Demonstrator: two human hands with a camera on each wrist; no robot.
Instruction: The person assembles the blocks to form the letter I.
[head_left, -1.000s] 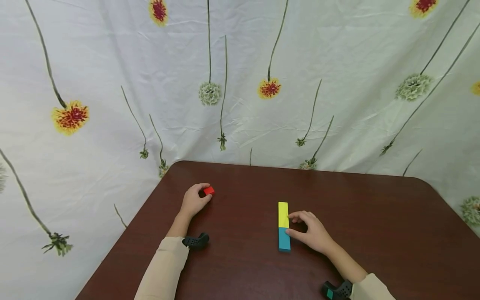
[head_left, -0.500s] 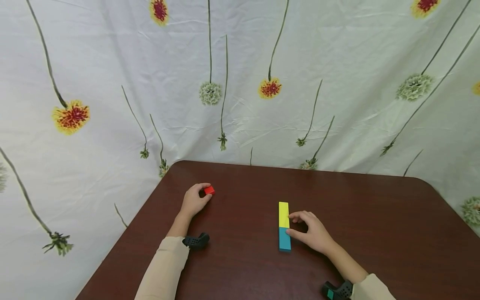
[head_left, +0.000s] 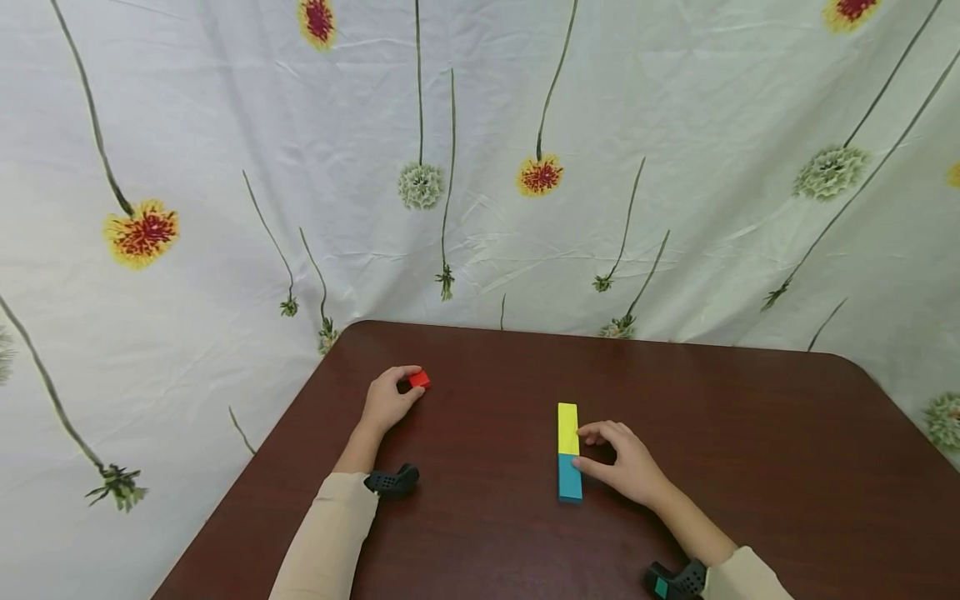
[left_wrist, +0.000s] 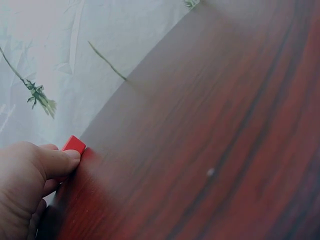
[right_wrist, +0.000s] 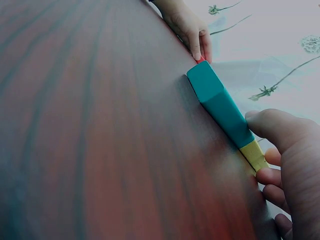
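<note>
At the far left of the table, my left hand (head_left: 386, 404) pinches a small red block (head_left: 420, 379) between thumb and index finger. The left wrist view shows the thumb against the near side of that red block (left_wrist: 74, 145). Right of the table's middle, a yellow block (head_left: 567, 427) and a blue block (head_left: 569, 479) lie end to end in one line, yellow farther away. Beside their right side is my right hand (head_left: 630, 471), fingers loosely bent. Its thumb touches the blue block (right_wrist: 225, 112) and its fingertips touch the yellow block (right_wrist: 254, 155), all from the same side.
The dark reddish-brown table (head_left: 480, 533) has rounded far corners. Behind it and along its left side hangs a white cloth (head_left: 480, 233) printed with flowers. Black bands (head_left: 393, 481) sit on both wrists, near beige sleeves.
</note>
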